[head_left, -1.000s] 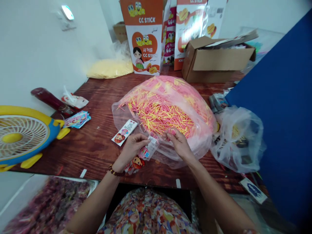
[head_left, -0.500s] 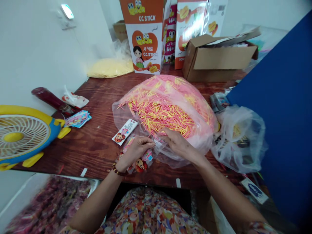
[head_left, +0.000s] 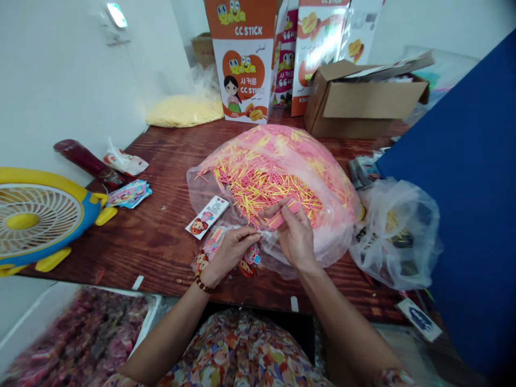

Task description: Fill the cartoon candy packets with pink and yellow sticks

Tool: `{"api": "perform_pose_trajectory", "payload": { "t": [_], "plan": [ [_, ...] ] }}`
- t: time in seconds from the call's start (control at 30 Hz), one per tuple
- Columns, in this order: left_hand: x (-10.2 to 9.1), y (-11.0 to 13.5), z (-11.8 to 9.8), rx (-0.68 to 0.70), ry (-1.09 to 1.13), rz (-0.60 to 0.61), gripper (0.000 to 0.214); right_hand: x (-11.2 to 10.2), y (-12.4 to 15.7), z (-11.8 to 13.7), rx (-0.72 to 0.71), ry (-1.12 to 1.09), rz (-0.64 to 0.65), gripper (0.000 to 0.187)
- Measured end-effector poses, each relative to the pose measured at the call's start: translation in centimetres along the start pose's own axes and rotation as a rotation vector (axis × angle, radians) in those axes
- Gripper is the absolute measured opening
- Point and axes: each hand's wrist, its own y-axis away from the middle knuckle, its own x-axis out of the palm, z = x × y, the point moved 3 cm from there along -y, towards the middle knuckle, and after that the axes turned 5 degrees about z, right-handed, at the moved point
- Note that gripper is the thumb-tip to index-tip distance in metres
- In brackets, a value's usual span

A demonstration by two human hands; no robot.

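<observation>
– While cradling pink and yellow sticks (head_left: 276, 220) in the right hand (head_left: 297, 240), how to grip well?
– Clamped lightly between thumb and fingers, over the near edge of the heap (head_left: 266, 185) in the open bag (head_left: 332, 234); keep ends level
– And with the left hand (head_left: 231, 245)?
– Pinched together, seemingly on a printed packet (head_left: 253, 255); hold steady beside the sticks

1. A bundle of thin pink and yellow sticks (head_left: 276, 221) is gripped in the right hand (head_left: 297, 237).
2. A clear printed sachet (head_left: 252, 255) is pinched by the left hand (head_left: 233, 245).
3. Loose sticks (head_left: 258, 183) are heaped inside a large, open translucent bag (head_left: 335, 230).
</observation>
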Motion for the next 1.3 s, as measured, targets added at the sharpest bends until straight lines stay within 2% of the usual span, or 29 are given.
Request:
{"api": "perform_pose_trajectory", "payload": {
  "t": [0.1,0.2,0.3,0.4,0.57,0.63,0.7,0.83,0.97,1.1,1.2,1.3],
  "plan": [
    [0.1,-0.2,0.1,-0.011,0.03,0.009,0.03,-0.6,0.4,-1.1,0.001,0.019,0.022,0.012],
    [0.2,-0.5,0.2,0.002,0.098,-0.025,0.024,-1.1,0.7,-1.4,0.043,0.159,0.057,0.011],
    [0.5,-0.9,0.7,0.003,0.206,-0.041,0.021,-1.2,0.7,-0.8,0.08,0.366,0.12,0.016],
    [0.7,-1.5,1.0,-0.005,0.291,-0.049,0.023,-1.1,0.5,0.3,0.036,0.451,0.171,0.026],
    [0.9,-2.5,0.8,0.011,0.355,-0.07,0.021,-1.2,0.0,1.8,-0.05,0.866,0.4,0.033],
    [0.9,-2.8,0.8,0.012,0.36,-0.082,0.019,-1.8,-0.2,2.2,-0.063,0.946,0.492,0.038],
    [0.7,-3.0,0.8,0.021,0.361,-0.111,0.019,-2.8,-0.6,2.7,-0.053,0.923,0.499,0.039],
    [0.3,-3.0,0.5,0.066,0.317,-0.166,0.019,-4.3,-0.9,3.4,-0.061,1.009,0.376,0.016],
    [0.1,-2.6,-1.0,0.195,0.192,-0.174,0.018,-3.6,-0.6,3.8,-0.163,1.079,0.431,0.015],
    [-0.7,-2.2,-2.2,0.298,0.096,-0.203,0.016,-2.7,-1.0,4.1,-0.187,1.046,0.382,0.016],
    [-2.6,-1.7,-2.6,0.267,0.073,-0.259,0.015,-1.4,-1.6,3.3,-0.098,0.952,0.398,0.015],
    [-5.5,-0.8,-3.0,0.173,-0.002,-0.312,0.018,0.2,-2.3,0.9,0.076,0.736,0.372,0.013]
  ]
}}
